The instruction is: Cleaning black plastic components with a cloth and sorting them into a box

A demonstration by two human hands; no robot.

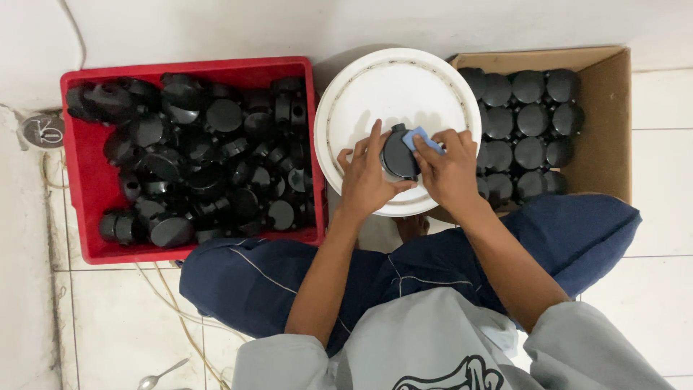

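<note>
Black round plastic part (398, 155) sits right between both hands, resting on top of a white bucket lid (375, 87) that's being used like a little desk.

Going left to right: way off to the left of the left hand there's a red plastic crate (81, 155) on the tiled floor (108, 310), heaped with loose black round parts (202, 159) lying every which way, some on edge, some flat. The crate's right wall is just beside the white lid. Near the bottom, left of the person's knee, a metal spoon (160, 375) lies on the floor next to some thin cord.

Then the left hand (366, 180), fingers curled around the left side of the black part, pinning it on the lid. The right hand (449, 170) is touching the part from the other side and pinching a small blue pad (420, 138) against its top edge, so both hands are closed on something, neither spread wide.

Right of the right hand is a cardboard box (610, 130) with the same black parts (530, 123) inside, packed in neat rows, round faces up. The right wrist overlaps the box's near corner.
</note>
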